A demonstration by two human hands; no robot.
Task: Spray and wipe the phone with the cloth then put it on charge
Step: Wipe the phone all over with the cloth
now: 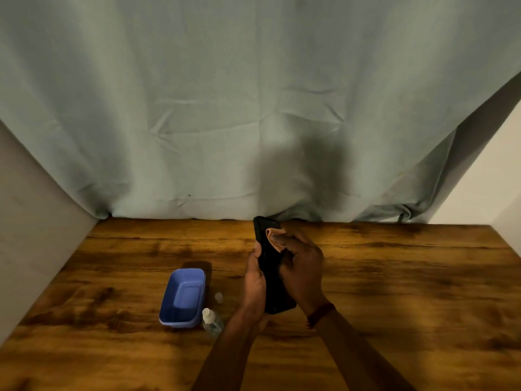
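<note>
A black phone (267, 235) is held up above the wooden table (394, 277), its long side running away from me. My left hand (255, 280) grips its left edge and lower part. My right hand (301, 266) presses a small peach cloth (275, 237) against the phone's upper face, most of the cloth bunched under the fingers. A small clear spray bottle (212, 323) with a white nozzle stands on the table to the left of my left forearm. Its clear cap (218, 297) lies just behind it. No charger is in view.
A blue plastic tub (172, 311) sits left of the bottle, nothing visible inside. A grey-green curtain (225, 122) hangs along the table's back edge. Pale walls close in on the left and right sides.
</note>
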